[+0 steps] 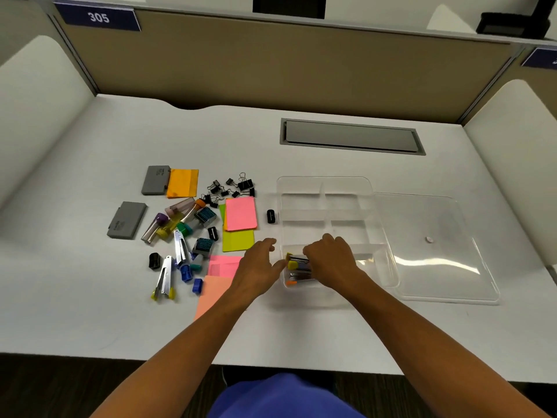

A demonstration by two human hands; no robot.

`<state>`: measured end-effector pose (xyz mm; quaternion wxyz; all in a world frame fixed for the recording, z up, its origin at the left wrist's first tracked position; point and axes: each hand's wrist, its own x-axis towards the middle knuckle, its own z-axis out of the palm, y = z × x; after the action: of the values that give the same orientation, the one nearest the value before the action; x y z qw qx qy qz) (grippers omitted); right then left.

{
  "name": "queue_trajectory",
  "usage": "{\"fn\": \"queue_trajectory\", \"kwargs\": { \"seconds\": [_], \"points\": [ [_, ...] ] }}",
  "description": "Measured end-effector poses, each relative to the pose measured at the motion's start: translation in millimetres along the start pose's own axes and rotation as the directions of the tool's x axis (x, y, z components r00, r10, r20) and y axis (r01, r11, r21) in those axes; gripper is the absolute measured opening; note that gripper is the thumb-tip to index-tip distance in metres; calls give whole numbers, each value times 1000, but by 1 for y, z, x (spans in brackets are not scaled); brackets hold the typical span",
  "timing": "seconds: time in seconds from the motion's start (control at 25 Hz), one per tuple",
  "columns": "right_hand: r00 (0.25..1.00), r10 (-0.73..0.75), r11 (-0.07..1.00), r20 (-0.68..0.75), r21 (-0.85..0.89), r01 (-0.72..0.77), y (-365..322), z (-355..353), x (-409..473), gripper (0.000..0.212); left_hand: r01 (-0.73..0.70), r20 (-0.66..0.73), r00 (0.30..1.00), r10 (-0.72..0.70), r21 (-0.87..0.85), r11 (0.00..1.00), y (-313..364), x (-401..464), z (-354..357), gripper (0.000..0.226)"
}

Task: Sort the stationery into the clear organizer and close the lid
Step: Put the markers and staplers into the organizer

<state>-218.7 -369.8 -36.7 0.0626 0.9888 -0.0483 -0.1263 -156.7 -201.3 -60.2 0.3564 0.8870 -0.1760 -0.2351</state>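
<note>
Two hands work at the near end of the clear organizer (pixel 324 188) on the table (pixel 90 321). Your right hand (pixel 330 260) curls down into the nearest compartment over a small stack of staple removers (pixel 298 267); whether its fingers actually pinch one you cannot tell. Your left hand (pixel 256 267) rests half-open beside the organizer's left wall, holding nothing. The farther compartments look empty. Its lid (pixel 437 248) lies flat, touching the organizer's right side. Most stationery is still loose to the left: binder clips (pixel 233 187), sticky notes (pixel 241 213), two more staple removers (pixel 164 279), two grey cases (pixel 126 220) and stamps (pixel 205 215). All of it is probably light. Take the removers by their metal shanks, lift note pads by their edges since they will flex, and gather the slippery little clips in a pinch. The thin lid likely bends, so grip it at two edges.
</note>
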Motion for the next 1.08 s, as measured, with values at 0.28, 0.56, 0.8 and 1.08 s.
{"fn": "queue_trajectory", "kwargs": {
  "seconds": [0.28,0.56,0.8,1.08],
  "points": [
    [971,-61,914,-231,378,147,-45,-40,27,24,89,-382,914,-139,-145,985,-58,-34,-47,32],
    [936,-300,837,-186,419,352,-137,-51,71,23,338,-606,735,-306,-64,939,-121,-60,-85,41],
    [880,-462,841,-115,259,475,-198,-54,118,41,438,-545,726,-419,-103,893,-148,-57,-95,53],
    [846,-532,846,-1,43,532,-223,-57,147,43,425,-499,781,-375,-16,905,-156,-54,-97,42]
  ]
}}
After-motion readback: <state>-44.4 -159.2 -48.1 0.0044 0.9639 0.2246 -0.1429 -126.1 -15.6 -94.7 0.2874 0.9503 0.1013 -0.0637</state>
